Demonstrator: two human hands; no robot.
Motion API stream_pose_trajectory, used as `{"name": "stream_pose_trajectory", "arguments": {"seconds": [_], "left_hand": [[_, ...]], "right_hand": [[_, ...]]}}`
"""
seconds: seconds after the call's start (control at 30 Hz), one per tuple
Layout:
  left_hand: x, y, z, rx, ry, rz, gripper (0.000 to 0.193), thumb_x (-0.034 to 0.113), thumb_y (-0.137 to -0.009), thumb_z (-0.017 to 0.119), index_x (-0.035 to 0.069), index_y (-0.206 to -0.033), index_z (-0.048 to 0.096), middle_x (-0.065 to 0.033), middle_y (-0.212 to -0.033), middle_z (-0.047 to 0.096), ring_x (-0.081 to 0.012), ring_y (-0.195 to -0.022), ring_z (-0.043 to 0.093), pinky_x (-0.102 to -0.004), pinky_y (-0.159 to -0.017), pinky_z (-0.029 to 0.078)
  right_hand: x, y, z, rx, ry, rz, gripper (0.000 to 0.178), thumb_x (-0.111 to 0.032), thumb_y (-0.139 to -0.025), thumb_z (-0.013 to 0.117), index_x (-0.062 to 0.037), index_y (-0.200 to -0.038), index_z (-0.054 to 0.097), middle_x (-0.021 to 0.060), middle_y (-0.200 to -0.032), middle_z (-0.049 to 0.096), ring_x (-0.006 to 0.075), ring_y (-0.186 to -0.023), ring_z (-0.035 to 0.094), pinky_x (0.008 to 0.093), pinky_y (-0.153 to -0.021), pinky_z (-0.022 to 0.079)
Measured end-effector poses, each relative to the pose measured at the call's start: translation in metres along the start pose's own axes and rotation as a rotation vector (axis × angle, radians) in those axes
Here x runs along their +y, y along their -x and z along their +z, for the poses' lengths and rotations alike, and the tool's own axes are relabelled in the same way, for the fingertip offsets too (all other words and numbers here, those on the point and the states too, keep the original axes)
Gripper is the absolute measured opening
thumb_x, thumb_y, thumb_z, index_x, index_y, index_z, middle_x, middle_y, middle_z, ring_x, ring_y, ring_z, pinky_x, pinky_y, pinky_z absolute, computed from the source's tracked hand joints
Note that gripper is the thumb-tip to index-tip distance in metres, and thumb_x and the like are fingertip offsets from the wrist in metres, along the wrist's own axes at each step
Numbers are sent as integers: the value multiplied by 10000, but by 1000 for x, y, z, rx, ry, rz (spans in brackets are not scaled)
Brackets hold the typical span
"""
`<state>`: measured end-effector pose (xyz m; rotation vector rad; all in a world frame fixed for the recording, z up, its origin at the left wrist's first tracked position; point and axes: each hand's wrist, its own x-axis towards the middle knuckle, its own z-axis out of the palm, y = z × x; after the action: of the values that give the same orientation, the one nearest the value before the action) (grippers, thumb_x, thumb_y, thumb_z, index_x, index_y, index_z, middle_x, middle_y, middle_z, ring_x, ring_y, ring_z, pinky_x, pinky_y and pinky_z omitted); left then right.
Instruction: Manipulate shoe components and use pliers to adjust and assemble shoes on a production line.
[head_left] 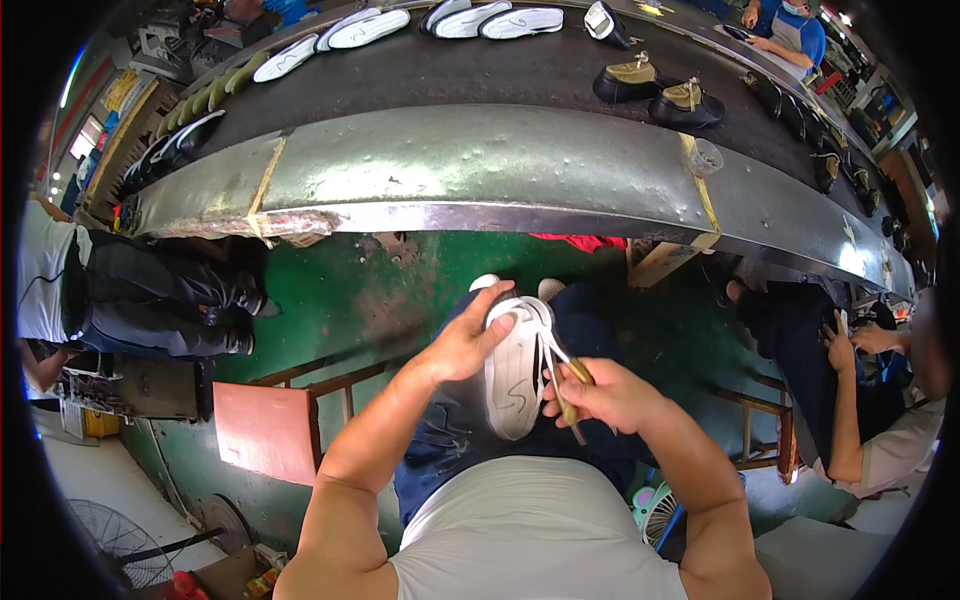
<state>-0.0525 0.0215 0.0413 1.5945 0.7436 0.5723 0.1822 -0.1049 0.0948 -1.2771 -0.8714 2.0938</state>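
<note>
- left hand [468, 338]: thumb pressed over the shoe's far end, fingers wrapped around it; a loosened grip might let the shoe twist or drop.
- white-soled shoe [513, 385]: between the two hands, above the lap, sole facing up.
- right hand [607, 395]: just right of the shoe, fingers curled around a brass-coloured tool [569, 409] whose exact kind i cannot tell; a slip could scratch the sole or nick skin.
- white laces [547, 338]: looped over the shoe's far end, running toward the tool; too hard a pull may fray them, uneven tension may tangle them.
- metal-edged bench [430, 165]: well beyond the shoe; a careless lean forward could knock the shoe against it.
</note>
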Motion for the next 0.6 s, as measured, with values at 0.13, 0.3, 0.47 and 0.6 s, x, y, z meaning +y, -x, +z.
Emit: {"name": "stream_pose_trajectory", "arguments": {"seconds": [0.13,0.3,0.47,0.6], "left_hand": [[-28,-7,-4,64,129,-28,506,266,-1025,586,60,-1460,428,-129,-1322,583,-204,-1224,528,-327,-1066,406],[-58,-9,-17,114,393,-41,497,153,-989,639,92,-1452,468,-74,-1337,573,-164,-1225,518,-303,-1067,401],[-39,-3,-32,-86,613,-129,565,96,-965,662,110,-1486,445,-42,-1326,572,-143,-1210,528,-305,-1053,413],[-48,-5,-8,173,634,-201,539,146,-966,672,103,-1467,480,-54,-1366,548,-137,-1226,501,-286,-1063,390]], "right_hand": [[-2,-28,-12,101,424,-56,239,-165,-1017,551,25,-1159,579,79,-844,647,154,-693,633,323,-660,551],[51,-83,-22,402,908,-555,250,-182,-970,621,42,-1079,607,206,-884,677,341,-761,680,410,-691,547],[45,-70,-18,447,1032,-636,303,-167,-942,633,57,-1141,591,250,-1011,671,435,-878,664,480,-773,543],[13,-36,2,377,1211,-318,328,-158,-940,624,84,-1152,562,278,-1033,655,446,-914,655,482,-800,540]]}}
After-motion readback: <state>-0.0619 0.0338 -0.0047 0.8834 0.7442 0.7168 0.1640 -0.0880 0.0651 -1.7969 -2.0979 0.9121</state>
